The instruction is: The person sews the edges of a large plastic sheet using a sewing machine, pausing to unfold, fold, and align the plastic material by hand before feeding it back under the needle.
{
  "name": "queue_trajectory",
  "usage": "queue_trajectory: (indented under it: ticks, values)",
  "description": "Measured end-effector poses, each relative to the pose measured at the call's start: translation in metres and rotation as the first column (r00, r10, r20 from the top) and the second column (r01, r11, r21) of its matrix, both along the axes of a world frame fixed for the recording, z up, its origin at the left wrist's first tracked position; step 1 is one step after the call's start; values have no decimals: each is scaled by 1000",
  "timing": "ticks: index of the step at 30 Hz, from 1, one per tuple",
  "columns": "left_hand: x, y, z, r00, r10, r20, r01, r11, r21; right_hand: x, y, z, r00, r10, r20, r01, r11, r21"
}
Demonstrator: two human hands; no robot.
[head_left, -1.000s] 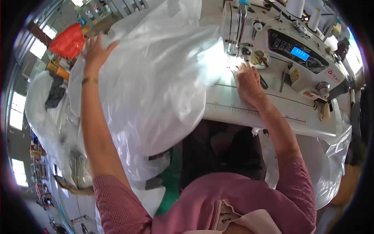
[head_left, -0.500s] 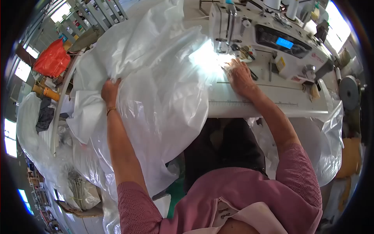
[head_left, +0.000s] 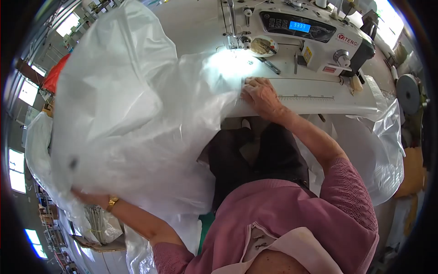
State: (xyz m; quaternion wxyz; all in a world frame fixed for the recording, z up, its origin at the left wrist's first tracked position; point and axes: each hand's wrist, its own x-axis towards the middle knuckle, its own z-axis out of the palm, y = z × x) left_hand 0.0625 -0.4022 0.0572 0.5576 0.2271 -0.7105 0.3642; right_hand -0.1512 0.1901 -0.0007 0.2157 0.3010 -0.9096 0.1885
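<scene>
A large translucent white sheet (head_left: 137, 123) spreads from the lit needle area of the sewing machine (head_left: 292, 27) out to the left and down past the table's edge. At the sheet's right edge, my right hand (head_left: 263, 98) rests with its fingers curled together; what they pinch, if anything, is hidden. My left hand (head_left: 87, 196) is at the lower left margin of the sheet, smeared by motion, so its fingers cannot be made out. Right of the needle sit a small round dish (head_left: 263, 45) and a dark slim tool (head_left: 270, 66).
The machine's table (head_left: 310, 98) has a ruler scale along its front. More clear plastic (head_left: 378, 160) hangs at the right, beside a grey disc (head_left: 408, 94). A red bag (head_left: 55, 75) lies at the far left, and a box of thin sticks (head_left: 96, 228) stands at the lower left.
My left hand has moved down and left, and the sheet has swung out and spread leftward. My right hand sits lower and further left, away from the needle. The view has shifted slightly.
</scene>
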Motion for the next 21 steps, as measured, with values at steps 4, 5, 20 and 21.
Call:
queue_trajectory:
  ticks: [4, 5, 20, 21]
  values:
    - [51, -79, 41, 991, -67, -115, 94, 965, 243, 57, -29, -18, 992, 121, 49, -102, 954, -282]
    - [58, -98, 48, 987, -72, -147, 119, 930, 349, 75, -44, -16, 985, 163, 51, -135, 926, -354]
    - [7, -146, 24, 636, 37, 771, -545, 729, 415, 122, -102, -85, -114, 805, 583, -103, 574, -812]
    - [-7, -117, 21, 698, -60, 713, -409, 785, 466, 122, -98, -89, -102, 771, 629, 51, 636, -770]
